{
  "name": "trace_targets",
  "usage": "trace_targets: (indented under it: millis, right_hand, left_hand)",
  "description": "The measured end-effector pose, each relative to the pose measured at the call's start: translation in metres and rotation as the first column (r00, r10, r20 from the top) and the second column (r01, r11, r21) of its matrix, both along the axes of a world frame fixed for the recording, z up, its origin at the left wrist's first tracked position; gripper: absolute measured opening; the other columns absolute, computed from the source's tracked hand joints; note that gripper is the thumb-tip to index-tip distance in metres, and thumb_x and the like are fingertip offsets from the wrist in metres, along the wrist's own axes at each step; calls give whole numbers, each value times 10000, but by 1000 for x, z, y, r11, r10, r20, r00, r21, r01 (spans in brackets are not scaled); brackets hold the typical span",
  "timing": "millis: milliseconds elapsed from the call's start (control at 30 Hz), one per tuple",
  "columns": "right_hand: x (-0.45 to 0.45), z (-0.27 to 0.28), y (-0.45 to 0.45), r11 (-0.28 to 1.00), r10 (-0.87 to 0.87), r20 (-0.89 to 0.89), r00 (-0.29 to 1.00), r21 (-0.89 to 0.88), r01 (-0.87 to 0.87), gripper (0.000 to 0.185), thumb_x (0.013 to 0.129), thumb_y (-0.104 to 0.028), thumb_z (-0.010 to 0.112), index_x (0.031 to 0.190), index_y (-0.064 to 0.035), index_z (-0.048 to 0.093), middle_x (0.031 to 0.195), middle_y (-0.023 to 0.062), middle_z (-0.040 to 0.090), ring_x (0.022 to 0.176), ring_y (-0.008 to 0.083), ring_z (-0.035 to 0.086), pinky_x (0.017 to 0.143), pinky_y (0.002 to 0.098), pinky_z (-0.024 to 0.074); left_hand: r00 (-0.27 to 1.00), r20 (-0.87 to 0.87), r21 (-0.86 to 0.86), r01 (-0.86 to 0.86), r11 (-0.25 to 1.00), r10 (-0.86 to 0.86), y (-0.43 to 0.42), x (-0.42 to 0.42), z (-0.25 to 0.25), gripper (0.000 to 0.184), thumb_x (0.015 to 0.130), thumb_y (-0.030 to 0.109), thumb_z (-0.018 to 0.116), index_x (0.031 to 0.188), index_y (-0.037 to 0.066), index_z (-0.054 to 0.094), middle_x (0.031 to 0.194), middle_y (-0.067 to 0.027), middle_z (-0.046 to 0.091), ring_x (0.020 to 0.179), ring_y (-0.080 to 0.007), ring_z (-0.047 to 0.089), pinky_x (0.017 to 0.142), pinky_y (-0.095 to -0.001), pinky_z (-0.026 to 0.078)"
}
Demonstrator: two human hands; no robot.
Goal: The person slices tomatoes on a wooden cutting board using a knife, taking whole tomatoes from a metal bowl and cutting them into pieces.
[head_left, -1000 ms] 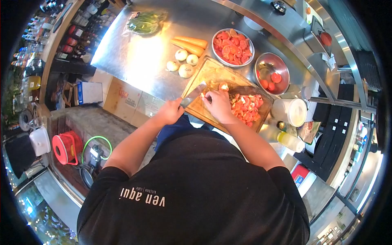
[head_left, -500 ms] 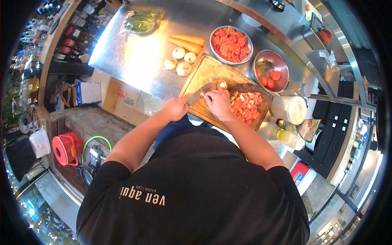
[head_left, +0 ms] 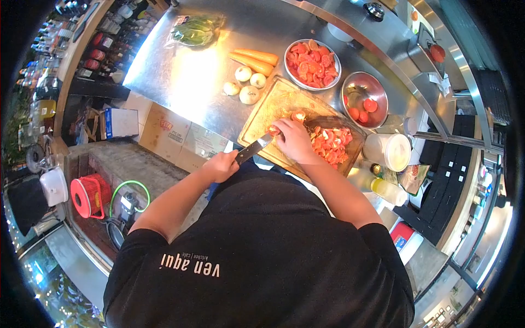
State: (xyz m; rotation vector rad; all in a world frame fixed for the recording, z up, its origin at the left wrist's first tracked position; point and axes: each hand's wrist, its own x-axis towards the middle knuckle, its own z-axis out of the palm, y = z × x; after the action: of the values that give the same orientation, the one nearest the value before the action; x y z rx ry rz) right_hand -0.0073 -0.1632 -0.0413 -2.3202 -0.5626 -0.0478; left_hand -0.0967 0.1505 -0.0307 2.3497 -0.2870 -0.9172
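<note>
My left hand (head_left: 221, 166) is closed round the dark handle of a knife (head_left: 252, 149), whose blade points up and right to the tomato piece (head_left: 273, 130) at my right fingertips. My right hand (head_left: 293, 140) presses that piece on the wooden cutting board (head_left: 265, 112), its fingers curled and partly hiding it. Just beyond the fingers lies another cut tomato piece (head_left: 298, 116). To the right of my right hand, a heap of chopped tomato (head_left: 332, 145) covers that side of the board.
Behind the board stand a bowl of cut tomatoes (head_left: 311, 64) and a metal bowl (head_left: 374, 87) with several tomatoes. Onions (head_left: 249, 95), carrots (head_left: 255, 61) and bagged greens (head_left: 197, 30) lie to the left. A white-lidded tub (head_left: 396, 152) and a bottle (head_left: 389, 191) are at right.
My left hand has drawn the knife back toward my body and to the left. More of the handle shows now. My right hand stays on the board over the tomato piece.
</note>
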Motion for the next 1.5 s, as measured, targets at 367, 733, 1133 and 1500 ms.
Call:
trace_targets:
  millis: [367,733,1133,1500]
  right_hand:
    - [-2,-17,-31,998,26,-270,962,-43,-39,95,907,-89,748,982,-48,707,1014,160,702,939,403,700,827,492,567]
    - [-22,-23,-61,995,-19,-209,978,91,39,131,901,-43,806,1023,-44,759,1047,127,733,942,351,749,830,440,609]
    - [-39,-30,-69,987,-82,-162,983,121,102,144,909,-53,806,1051,-41,787,1066,132,760,952,359,758,833,433,626]
    - [-31,-39,-62,998,-56,-112,992,-12,55,91,933,-116,768,980,-39,766,1025,150,740,977,387,734,855,484,604]
  left_hand:
    - [997,60,30,-51,998,49,-1,-1,0,239,1034,274,632,1111,48,627,937,-305,751,966,-544,727,880,-629,564]
    - [995,86,-14,-45,999,46,-49,25,36,286,1037,240,610,1186,-4,628,964,-335,750,974,-549,732,896,-639,569]
    - [983,182,-32,33,999,-27,-97,24,8,234,1052,177,614,1178,-12,557,872,-331,725,893,-568,724,813,-665,563]
    - [981,38,306,170,937,-190,-122,41,26,362,1091,229,543,1387,23,567,1105,-294,789,1064,-501,775,924,-623,609]
